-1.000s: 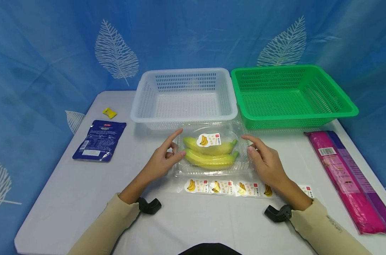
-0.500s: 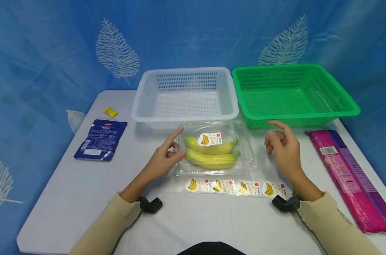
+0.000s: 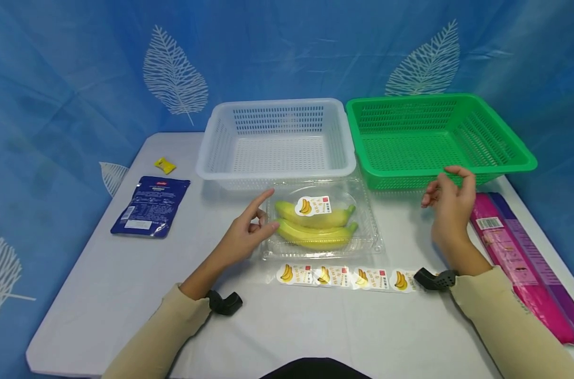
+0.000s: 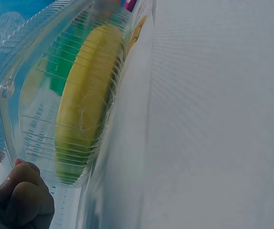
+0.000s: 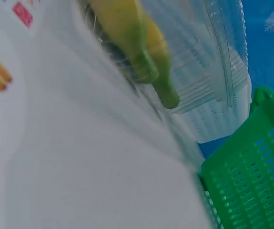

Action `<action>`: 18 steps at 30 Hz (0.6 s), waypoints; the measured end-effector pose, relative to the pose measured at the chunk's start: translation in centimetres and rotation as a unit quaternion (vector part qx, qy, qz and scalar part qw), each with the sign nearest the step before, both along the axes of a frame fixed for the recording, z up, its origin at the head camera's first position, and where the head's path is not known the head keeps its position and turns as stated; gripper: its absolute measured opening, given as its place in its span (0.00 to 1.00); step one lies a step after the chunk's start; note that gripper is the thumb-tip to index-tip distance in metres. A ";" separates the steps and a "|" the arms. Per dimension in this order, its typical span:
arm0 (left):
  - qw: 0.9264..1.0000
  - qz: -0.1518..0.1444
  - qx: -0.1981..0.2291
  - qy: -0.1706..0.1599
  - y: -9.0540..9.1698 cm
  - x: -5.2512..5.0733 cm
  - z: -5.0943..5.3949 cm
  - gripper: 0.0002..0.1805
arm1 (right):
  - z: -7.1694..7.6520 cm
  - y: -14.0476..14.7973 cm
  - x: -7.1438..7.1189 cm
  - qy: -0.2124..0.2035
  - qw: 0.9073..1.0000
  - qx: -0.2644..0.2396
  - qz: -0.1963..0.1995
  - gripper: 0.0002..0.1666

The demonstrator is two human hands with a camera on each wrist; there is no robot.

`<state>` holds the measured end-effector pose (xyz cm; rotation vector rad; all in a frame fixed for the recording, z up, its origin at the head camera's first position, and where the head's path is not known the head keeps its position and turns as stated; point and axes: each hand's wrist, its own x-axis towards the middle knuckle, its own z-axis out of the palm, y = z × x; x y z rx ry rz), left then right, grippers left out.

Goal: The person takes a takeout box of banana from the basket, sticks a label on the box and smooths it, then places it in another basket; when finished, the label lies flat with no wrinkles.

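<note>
In the head view a clear plastic clamshell box (image 3: pixel 369 229) lies in the middle of the table. Two bananas (image 3: pixel 315 238) are inside it, and a banana sticker (image 3: pixel 313 206) is on its lid. My left hand (image 3: pixel 243 231) is at the box's left side, index finger and thumb stretched to its edge, the other fingers bent. Off to the right of the box, my right hand (image 3: pixel 453 210) is raised near the front of the green basket (image 3: pixel 438 171), fingers loosely bent with nothing in them. Below the box lies a strip of banana stickers (image 3: pixel 334 277).
A white basket (image 3: pixel 275 173) stands behind the box, beside the green one. At the left lie a blue pouch (image 3: pixel 150 207) and a small yellow wrapped piece (image 3: pixel 165 166). A long pink and purple packet (image 3: pixel 524 263) lies along the right, partly behind the right arm.
My right hand has left the box's right side and moved right, up to the green basket's front. The left hand and the box stay where they were.
</note>
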<state>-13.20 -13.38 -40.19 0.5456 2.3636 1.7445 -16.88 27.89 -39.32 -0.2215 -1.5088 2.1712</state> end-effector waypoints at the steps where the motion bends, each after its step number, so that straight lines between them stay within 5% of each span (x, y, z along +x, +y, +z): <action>1: 1.000 0.000 0.001 -0.001 0.0 0.0 0.0 0.40 | -0.1 0.1 -0.2 0.005 1.000 -0.004 -0.005 0.14; 9: 1.000 -0.007 0.012 -0.008 0.6 -0.4 0.0 0.39 | -0.8 0.8 -1.8 0.062 0.996 -0.020 -0.057 0.15; 18: 1.000 0.010 0.016 -0.013 0.1 0.2 0.0 0.39 | -1.2 0.6 -2.1 0.067 0.995 -0.039 -0.065 0.12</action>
